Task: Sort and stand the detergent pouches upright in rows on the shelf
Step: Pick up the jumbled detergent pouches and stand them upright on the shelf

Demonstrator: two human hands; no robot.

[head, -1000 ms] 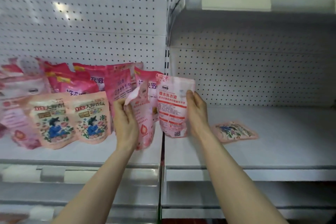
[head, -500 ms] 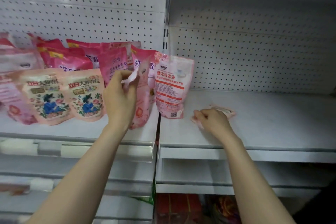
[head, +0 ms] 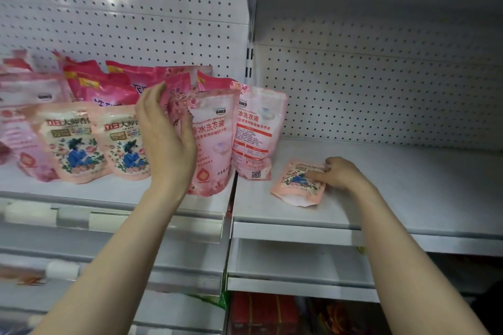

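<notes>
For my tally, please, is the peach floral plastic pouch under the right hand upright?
No, the pouch lies flat on the grey shelf.

Pouches (head: pixel 212 139) glossy plastic film; shelf (head: pixel 394 185) matt painted metal; perforated backboard (head: pixel 381 90).

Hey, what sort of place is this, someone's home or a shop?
Most likely a shop, perhaps a supermarket aisle: white metal shelves backed by perforated panels, label strips along the shelf fronts, and many detergent pouches of a few repeated designs standing in rows.
</notes>
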